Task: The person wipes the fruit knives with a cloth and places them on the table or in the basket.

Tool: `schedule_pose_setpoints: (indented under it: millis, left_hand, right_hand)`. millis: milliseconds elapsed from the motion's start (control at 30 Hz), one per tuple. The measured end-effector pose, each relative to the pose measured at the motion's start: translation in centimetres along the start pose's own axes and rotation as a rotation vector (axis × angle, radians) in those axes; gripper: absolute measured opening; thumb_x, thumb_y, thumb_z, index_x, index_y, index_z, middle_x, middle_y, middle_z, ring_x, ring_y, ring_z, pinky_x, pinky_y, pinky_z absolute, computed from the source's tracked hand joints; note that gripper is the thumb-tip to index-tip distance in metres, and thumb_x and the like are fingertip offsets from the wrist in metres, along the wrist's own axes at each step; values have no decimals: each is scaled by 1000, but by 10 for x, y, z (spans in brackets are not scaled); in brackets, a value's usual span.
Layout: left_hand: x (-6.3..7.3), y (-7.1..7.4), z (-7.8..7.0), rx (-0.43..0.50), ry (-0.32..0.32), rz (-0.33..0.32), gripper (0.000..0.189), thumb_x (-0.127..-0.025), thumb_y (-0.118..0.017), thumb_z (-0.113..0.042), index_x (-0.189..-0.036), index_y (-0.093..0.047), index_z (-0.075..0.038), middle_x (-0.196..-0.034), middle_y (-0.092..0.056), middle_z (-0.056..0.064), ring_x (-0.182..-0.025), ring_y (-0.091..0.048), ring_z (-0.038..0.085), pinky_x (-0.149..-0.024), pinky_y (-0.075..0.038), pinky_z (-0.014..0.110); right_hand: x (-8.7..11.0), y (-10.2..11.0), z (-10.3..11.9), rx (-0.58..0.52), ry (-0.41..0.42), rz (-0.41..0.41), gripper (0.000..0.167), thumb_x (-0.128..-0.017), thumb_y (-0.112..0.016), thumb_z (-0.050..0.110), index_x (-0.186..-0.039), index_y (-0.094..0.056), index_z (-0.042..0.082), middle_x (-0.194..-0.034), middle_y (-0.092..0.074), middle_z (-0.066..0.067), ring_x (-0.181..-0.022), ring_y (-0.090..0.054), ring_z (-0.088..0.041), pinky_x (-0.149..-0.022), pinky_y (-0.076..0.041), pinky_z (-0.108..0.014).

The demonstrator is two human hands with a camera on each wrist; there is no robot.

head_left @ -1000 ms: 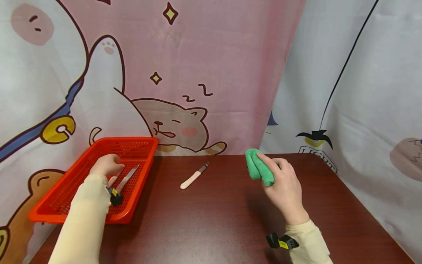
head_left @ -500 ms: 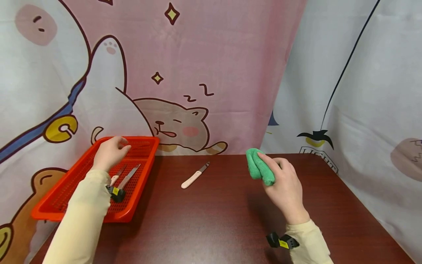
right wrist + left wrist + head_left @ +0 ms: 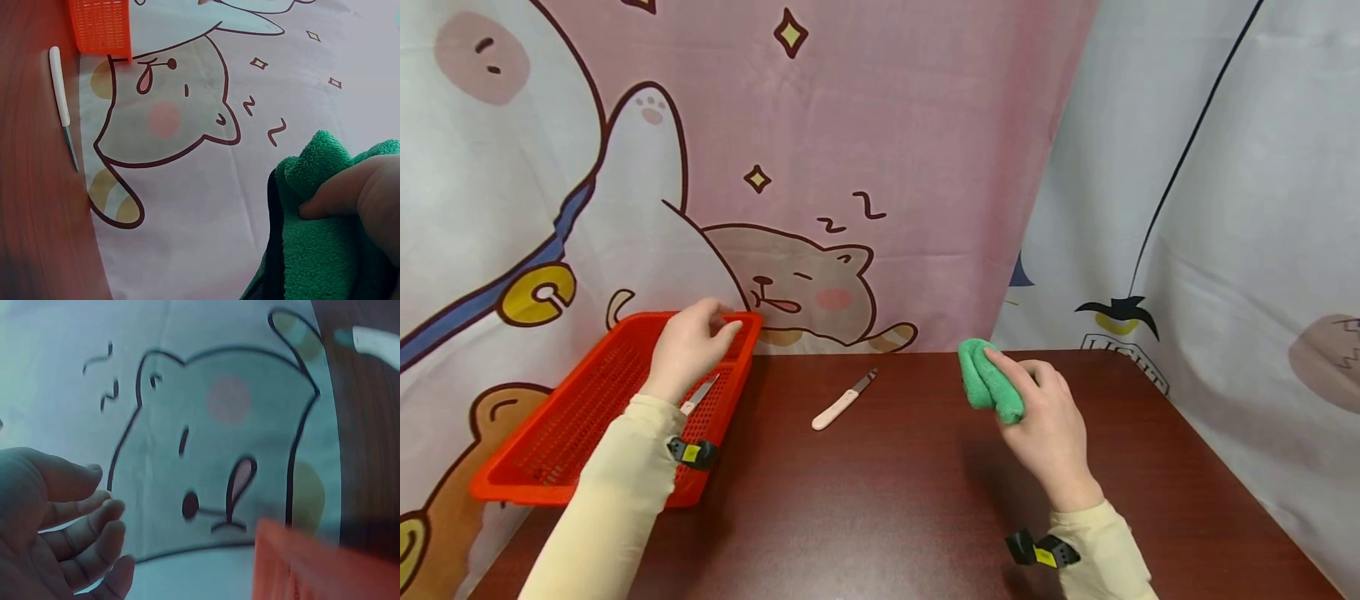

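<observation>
Over the far right part of a red plastic basket (image 3: 715,467) hovers my left hand (image 3: 688,350), fingers loosely bent and holding nothing. The left wrist view shows a gap between its thumb and fingers. Below it in the basket lies a white-handled knife (image 3: 700,394), partly hidden by the hand and wrist. My right hand (image 3: 1048,429) grips a folded green towel (image 3: 988,383) above the right side of the table, its thumb pressed into the fabric (image 3: 319,250) in the right wrist view. Another white-handled knife (image 3: 842,402) rests on the table between the hands.
The dark brown table (image 3: 865,508) ends at the back against a cartoon-printed curtain (image 3: 925,167), which continues along the right side. The basket stands at the left, its raised walls perforated.
My left hand has risen from inside the basket and moved right towards its far right corner, without anything in it. The right hand and the towel have stayed in place.
</observation>
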State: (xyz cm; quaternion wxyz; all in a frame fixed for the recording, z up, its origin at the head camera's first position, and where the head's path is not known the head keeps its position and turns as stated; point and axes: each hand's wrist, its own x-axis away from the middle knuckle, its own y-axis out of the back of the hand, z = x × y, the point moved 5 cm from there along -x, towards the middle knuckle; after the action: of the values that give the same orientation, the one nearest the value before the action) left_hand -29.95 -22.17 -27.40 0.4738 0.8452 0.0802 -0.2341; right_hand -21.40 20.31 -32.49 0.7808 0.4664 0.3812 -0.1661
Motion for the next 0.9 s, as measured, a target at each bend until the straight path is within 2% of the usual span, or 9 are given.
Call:
schedule_pose_setpoints:
  millis: [200, 333, 433, 900]
  left_hand:
    - [7, -25, -27, 10, -57, 31, 25, -93, -67, -15, -112, -65, 0, -98, -67, 17, -84, -62, 32, -76, -50, 49]
    - [12, -45, -45, 21, -109, 44, 24, -90, -70, -15, -110, -67, -2, -93, -67, 12, -81, -63, 28, -73, -51, 46]
    - [16, -61, -54, 35, -128, 57, 25, -90, -72, -16, -110, -67, -3, -90, -67, 9, -82, -64, 27, -74, -52, 45]
    - [23, -146, -56, 9, -41, 204, 30, -90, -73, -21, -113, -66, -4, -102, -68, 12, -89, -66, 27, -79, -54, 44]
  right_hand:
    - [4, -3, -1, -2, -3, 8, 76, -66, -77, -8, -135, -61, 22, -106, -57, -14, -95, -54, -34, -64, -48, -50]
    - [6, -8, -4, 0, -5, 17, 75, -67, -76, -7, -134, -61, 23, -106, -57, -13, -97, -54, -34, -62, -48, -49]
    - [8, -13, -7, 3, -6, 29, 75, -67, -76, -7, -134, -61, 23, -106, -57, -13, -97, -55, -34, -61, -48, -49]
    - [13, -30, -16, 24, -21, 89, 76, -67, -77, -7, -134, -61, 24, -103, -57, -12, -93, -55, -32, -56, -47, -43]
